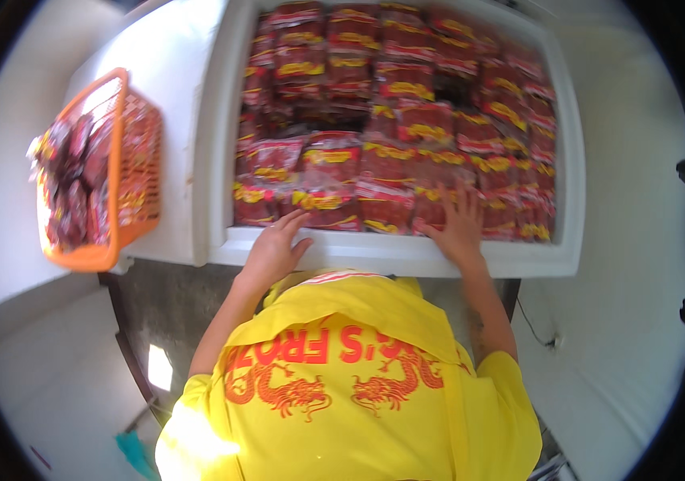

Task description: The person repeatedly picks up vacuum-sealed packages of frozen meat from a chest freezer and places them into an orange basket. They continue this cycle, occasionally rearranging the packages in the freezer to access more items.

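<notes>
Stacked rows of clear plastic packs of dark red food, probably meat, with yellow-and-red labels [390, 210] fill a white chest freezer [334, 242] in front of me. My left hand [273, 247] is at the freezer's near rim, its fingertips by the front row of packs, thumb apart and nothing held. Over the front packs to the right, my right hand [461, 224] lies with fingers spread; it seems to rest on them and grips none. What is under its palm is hidden.
An orange plastic basket [118, 168] holding more red packs stands on a white surface [178, 152] left of the freezer. Dark gaps show between some stacks. A cable and plug [553, 342] are at the wall on the right. A teal item [134, 455] lies low on the left.
</notes>
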{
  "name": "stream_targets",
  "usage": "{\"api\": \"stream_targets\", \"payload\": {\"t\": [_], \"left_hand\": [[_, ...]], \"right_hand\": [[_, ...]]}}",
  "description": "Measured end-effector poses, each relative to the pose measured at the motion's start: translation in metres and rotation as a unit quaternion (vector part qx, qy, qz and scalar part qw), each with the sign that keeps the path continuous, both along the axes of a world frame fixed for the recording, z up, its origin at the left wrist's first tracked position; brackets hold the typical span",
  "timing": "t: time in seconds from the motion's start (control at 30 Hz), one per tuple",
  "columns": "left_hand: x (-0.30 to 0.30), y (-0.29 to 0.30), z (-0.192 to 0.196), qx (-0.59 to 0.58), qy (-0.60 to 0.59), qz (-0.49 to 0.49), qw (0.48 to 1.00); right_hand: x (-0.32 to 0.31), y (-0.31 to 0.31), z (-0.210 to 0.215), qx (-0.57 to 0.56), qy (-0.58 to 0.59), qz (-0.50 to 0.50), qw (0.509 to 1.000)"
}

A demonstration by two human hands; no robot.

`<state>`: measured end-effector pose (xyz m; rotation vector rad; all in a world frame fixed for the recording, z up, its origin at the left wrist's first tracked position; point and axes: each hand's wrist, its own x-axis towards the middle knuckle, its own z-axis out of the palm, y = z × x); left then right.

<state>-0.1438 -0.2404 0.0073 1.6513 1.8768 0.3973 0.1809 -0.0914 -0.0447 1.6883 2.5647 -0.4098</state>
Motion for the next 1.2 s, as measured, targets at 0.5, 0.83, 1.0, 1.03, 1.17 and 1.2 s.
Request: {"api": "stream_targets", "payload": {"t": [0.5,0.83,1.0,1.03,1.17,1.2], "left_hand": [[-0.125,-0.038,0.055,0.157,0.08,0.135,0.975],[-0.179,-0.013,0.004,0.087,0.199,0.157,0.963],[-0.182,-0.007,-0.007,0.07,0.236,0.161,0.956],[-0.182,-0.007,-0.007,0.067,0.239,0.16,0.955],[-0.182,-0.008,-0.008,0.069,0.24,0.162,0.955],[-0.182,-0.007,-0.008,0.068,0.24,0.162,0.955]], "right_hand": [[-0.101,0.001,0.028,0.016,0.251,0.02,0.968],[-0.21,0.029,0.023,-0.124,0.233,0.158,0.952],[-0.214,0.041,0.008,-0.176,0.239,0.14,0.945],[-0.215,0.044,0.006,-0.184,0.243,0.137,0.942],[-0.212,0.061,0.005,-0.175,0.242,0.111,0.948],[-0.21,0.066,0.006,-0.17,0.242,0.102,0.95]]}}
